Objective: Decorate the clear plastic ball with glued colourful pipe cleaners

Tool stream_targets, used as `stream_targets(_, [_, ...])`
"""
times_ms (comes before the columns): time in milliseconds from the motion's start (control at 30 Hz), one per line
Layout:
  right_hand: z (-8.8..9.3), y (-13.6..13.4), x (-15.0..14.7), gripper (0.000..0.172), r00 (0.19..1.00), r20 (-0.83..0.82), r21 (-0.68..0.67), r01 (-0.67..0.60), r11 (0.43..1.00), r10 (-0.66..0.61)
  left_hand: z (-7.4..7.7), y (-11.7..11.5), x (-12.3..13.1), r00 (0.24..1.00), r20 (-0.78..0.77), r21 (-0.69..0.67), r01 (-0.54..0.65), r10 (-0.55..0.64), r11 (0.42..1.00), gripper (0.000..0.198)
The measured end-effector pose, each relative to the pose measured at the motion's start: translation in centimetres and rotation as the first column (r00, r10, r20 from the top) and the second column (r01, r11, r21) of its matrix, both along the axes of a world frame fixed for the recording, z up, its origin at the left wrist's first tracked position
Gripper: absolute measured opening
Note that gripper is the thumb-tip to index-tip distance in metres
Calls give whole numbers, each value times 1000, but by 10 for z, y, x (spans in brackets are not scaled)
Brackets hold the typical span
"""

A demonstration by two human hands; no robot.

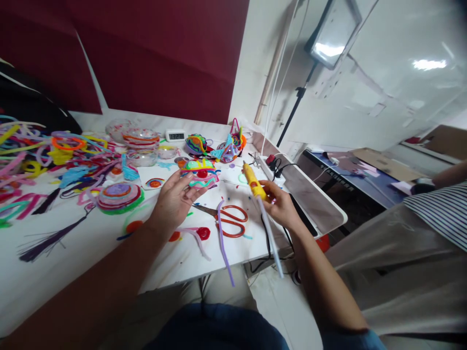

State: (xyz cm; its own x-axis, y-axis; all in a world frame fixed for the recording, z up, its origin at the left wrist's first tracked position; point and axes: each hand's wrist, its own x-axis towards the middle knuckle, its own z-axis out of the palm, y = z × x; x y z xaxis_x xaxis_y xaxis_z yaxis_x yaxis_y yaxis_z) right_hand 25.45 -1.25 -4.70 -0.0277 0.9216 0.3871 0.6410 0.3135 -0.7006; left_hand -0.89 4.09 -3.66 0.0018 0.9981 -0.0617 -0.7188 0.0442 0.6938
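Observation:
My left hand [177, 197] holds a multicoloured pipe-cleaner ornament [200, 174] by its left side, above the white table [153, 262]. A yellow hot glue gun [254, 181] is gripped in my right hand [279, 204]. Its nozzle points up and away, and a long translucent glue stick [270, 238] trails from its rear. Between and below my hands lie scissors with orange handles [233, 221]. Across them rests a purple pipe cleaner [224, 248]. Near the scissors is a red coiled disc [203, 234] on a pale strip.
A heap of pipe cleaners [25, 165] covers the left side. Clear plastic shells [142, 158], a round coiled piece [120, 197], a purple tassel [54, 236] and a digital timer [175, 135] lie about. A power strip [273, 170] stands right. A person in striped clothing [441, 214] is at far right.

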Motion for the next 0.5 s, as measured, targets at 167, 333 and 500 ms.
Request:
stream_targets(167, [-1, 7, -7, 27, 909, -415, 34, 35, 999, -18, -3, 3, -3, 1000, 9, 12, -2, 1, 1000, 19])
stream_targets(333, [12, 2, -24, 23, 662, -749, -38, -80, 996, 25, 0, 4, -4, 1000, -4, 6, -29, 29, 1000, 18])
stream_targets(500, [18, -1, -44, 23, 556, -822, -32, -258, 966, 121, 18, -2, -3, 997, -31, -21, -69, 69, 997, 19])
